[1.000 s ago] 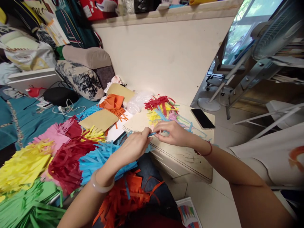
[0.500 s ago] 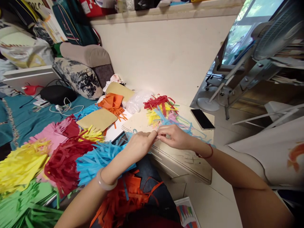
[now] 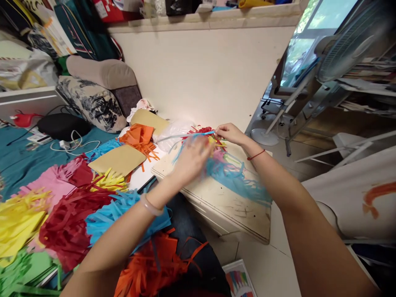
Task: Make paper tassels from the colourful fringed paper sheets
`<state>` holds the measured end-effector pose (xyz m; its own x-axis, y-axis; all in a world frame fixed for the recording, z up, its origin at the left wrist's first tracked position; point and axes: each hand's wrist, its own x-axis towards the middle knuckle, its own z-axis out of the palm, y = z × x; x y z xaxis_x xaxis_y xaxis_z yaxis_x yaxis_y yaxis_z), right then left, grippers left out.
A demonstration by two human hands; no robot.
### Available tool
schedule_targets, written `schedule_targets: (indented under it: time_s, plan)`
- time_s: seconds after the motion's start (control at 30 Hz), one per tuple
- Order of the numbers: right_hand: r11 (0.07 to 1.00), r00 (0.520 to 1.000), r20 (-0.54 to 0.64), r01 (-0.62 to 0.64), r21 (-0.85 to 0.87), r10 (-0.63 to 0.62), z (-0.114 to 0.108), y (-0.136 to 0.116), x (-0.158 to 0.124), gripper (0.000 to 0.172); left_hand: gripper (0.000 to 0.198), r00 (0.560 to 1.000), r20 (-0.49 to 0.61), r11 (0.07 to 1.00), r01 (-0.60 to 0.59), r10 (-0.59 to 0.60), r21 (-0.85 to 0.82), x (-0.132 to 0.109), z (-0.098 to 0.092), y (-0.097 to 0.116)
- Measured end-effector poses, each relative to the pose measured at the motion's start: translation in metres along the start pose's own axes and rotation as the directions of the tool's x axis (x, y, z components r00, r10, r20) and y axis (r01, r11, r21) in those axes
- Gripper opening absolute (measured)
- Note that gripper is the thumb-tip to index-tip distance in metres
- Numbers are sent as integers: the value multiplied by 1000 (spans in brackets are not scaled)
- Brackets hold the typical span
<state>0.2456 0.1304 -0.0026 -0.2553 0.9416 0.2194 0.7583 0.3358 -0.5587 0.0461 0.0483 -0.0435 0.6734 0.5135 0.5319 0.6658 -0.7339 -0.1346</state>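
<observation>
My right hand is raised over the small cream table. Its fingers pinch one end of a blue paper strip, which stretches off to the left. Below and left of it, my left hand is smeared by motion, so its fingers cannot be made out. Blurred blue fringe spreads across the tabletop under both hands. Behind them lies a bundle of red fringe, with some yellow and pink fringe partly hidden.
Fringed paper piles cover the bed at left: yellow, dark red, blue and green. Orange fringe lies on my lap. Tan card rests among them. A fan stands at right.
My hands, previously together over the table's near part, have come apart. The right hand rose away with the strip's end; the left moved slightly up. My right arm now covers the phone.
</observation>
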Motion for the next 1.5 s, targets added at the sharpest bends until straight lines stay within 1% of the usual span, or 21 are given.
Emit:
schedule_targets:
  time_s: [0.03,0.07,0.13,0.2,0.27,0.4,0.5,0.63,0.77,0.83,0.93,1.0,1.1,1.13,1.17,1.2,1.27,1.3,1.4,1.43,1.5]
  plan:
    - [998,999,-31,-33,-44,32,-4,7,6,27,40,986,50,985,-156,160,-73,2,11,15]
    - [994,996,-71,-62,-90,56,-7,12,8,27,39,945,103,945,-295,310,-145,3,23,31]
    - [981,985,-162,-92,-170,65,-8,17,-2,26,35,869,144,872,-441,474,-211,5,46,59]
    - [973,979,-201,-67,-223,21,-2,17,-31,24,24,836,162,847,-493,524,-197,5,61,75]
    - [970,987,-155,6,-245,-45,13,17,-73,27,19,836,156,849,-505,526,-153,1,69,78]
    - [955,977,-36,195,-223,-208,55,26,-164,29,19,848,99,852,-507,520,-129,-26,61,75]
    - [923,940,21,340,-181,-342,83,35,-203,35,20,867,123,873,-464,482,-149,-56,46,82]
    - [864,864,228,485,-133,-450,98,32,-217,40,14,894,328,951,-272,306,-146,-86,27,97]
    - [882,865,351,436,-179,-357,93,21,-216,50,18,810,585,999,-27,48,-44,-95,9,104]
    - [882,875,335,428,-198,-349,89,20,-216,62,22,779,623,997,53,-72,49,-97,0,104]
    - [879,890,269,427,-210,-368,82,25,-216,80,29,768,615,983,117,-181,143,-105,-10,95]
    - [884,891,258,427,-191,-374,78,32,-214,82,31,716,658,972,160,-233,169,-114,-16,85]
    - [902,880,301,416,-118,-367,72,42,-211,80,15,530,827,978,180,-187,106,-123,-28,72]
    - [902,869,325,422,-91,-373,71,44,-210,77,10,496,859,984,174,-126,44,-122,-31,70]
    - [897,852,350,437,-65,-390,70,45,-208,74,11,513,857,986,163,-52,-38,-119,-34,70]
    - [887,831,372,460,-40,-414,70,44,-206,71,17,579,815,982,138,27,-130,-114,-34,72]
    - [859,790,394,511,-1,-470,71,40,-203,67,40,771,618,960,32,153,-278,-103,-27,81]
    - [847,776,399,531,5,-489,71,37,-202,66,54,832,519,952,-38,198,-303,-97,-18,87]
    - [834,769,433,548,-68,-470,69,36,-201,64,82,873,452,973,-97,184,-208,-91,15,106]
    - [843,794,442,520,-138,-418,65,40,-202,63,79,880,452,983,-81,148,-164,-92,25,111]
    - [865,897,389,357,-352,-212,53,53,-206,59,62,894,441,995,-51,85,-88,-97,39,118]
